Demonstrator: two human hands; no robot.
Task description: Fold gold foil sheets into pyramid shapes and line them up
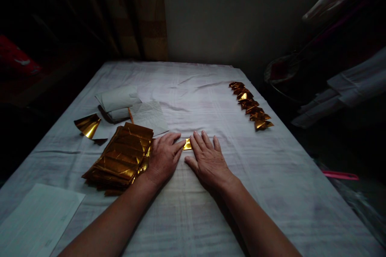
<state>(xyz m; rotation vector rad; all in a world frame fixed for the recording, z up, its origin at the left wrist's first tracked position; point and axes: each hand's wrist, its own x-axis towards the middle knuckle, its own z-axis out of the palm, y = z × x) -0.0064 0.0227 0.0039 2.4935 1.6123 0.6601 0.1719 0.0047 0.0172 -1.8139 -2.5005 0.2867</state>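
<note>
A small strip of gold foil paper (187, 144) lies flat on the cloth, showing between my two hands. My left hand (164, 154) rests at its left end, fingers loosely stretched and touching the strip with the thumb side. Flat on its right end lies my right hand (208, 156), fingers spread, covering part of it. Just left of my left hand sits a thick stack of gold foil sheets (120, 156). Along the right side of the table runs a row of folded gold foil pieces (250, 106).
A pale cloth (265, 192) covers the table. Behind the stack are grey paper sheets (120, 98) and a curled gold foil scrap (89, 125). A white sheet of paper (42, 217) lies front left. Off the right edge are a pink handle (340, 175) and hanging white fabric (356, 82).
</note>
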